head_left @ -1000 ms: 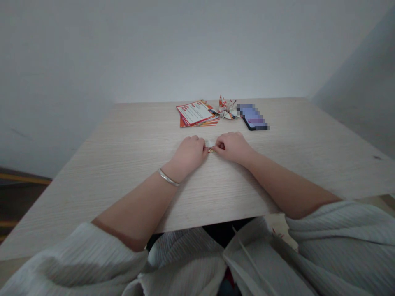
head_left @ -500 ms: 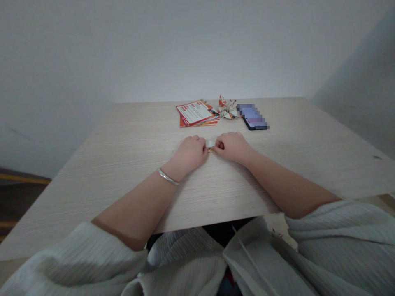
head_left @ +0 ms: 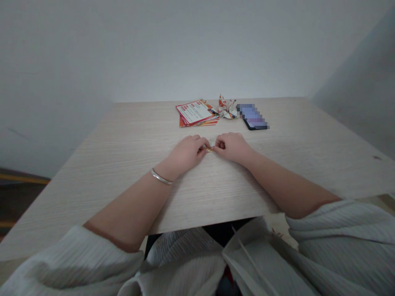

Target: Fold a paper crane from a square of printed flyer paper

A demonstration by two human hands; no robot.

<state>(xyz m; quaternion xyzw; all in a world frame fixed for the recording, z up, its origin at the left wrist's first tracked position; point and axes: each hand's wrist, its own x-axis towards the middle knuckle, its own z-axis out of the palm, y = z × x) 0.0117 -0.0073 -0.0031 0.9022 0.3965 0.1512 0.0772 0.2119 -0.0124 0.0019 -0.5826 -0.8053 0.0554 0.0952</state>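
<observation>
Between my two hands, low over the table (head_left: pixel 197 197), is a small folded piece of paper (head_left: pixel 209 149) with orange and yellow print. Most of it is hidden by my fingers. My left hand (head_left: pixel 189 152) pinches its left side between thumb and fingertips. From the other side, my right hand (head_left: pixel 232 146) grips the right edge with thumb and forefinger, the other fingers curled. The fingertips of both hands nearly meet. A silver bangle (head_left: pixel 161 177) circles my left wrist.
Beyond my hands lies a stack of printed paper sheets (head_left: pixel 195 112) in red, orange and white. Beside it are folded paper figures (head_left: pixel 227 110) and a phone (head_left: pixel 253 117) with a blurred screen. A pale wall (head_left: pixel 197 49) stands at the table's far edge.
My left forearm has shifted slightly left and its fingers have reached further over the paper. The white part seen between the hands before is no longer visible. My right hand has barely moved.
</observation>
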